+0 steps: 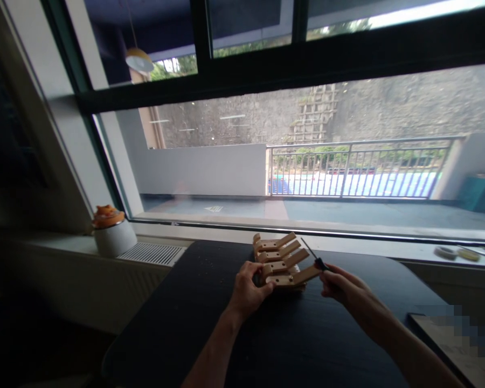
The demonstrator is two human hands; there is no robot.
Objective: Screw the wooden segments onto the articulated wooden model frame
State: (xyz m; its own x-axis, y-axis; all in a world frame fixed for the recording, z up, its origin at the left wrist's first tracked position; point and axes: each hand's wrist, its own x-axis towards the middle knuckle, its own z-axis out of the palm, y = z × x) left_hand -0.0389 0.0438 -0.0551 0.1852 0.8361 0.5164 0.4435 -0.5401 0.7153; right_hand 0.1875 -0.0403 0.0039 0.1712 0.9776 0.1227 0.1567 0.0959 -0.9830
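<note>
A wooden rack (282, 265) with several angled prongs and dark screw holes sits on the dark table. My left hand (250, 285) grips its near left end, thumb on the front and fingers curled behind, partly hidden. My right hand (339, 283) is closed around the dark handle of a screwdriver (310, 249). The thin shaft points up and to the left, beside the prong tips and apart from the screw holes. The nearest prong reaches close to my right fingers; whether they touch it I cannot tell.
The dark table (178, 318) stands against a windowsill (355, 245). Rolls of tape (445, 252) lie on the sill at the right. A white pot-like object with an orange top (113, 237) stands at the left beside a vent grille (151, 253). A dark-edged flat board (440, 345) is at lower right.
</note>
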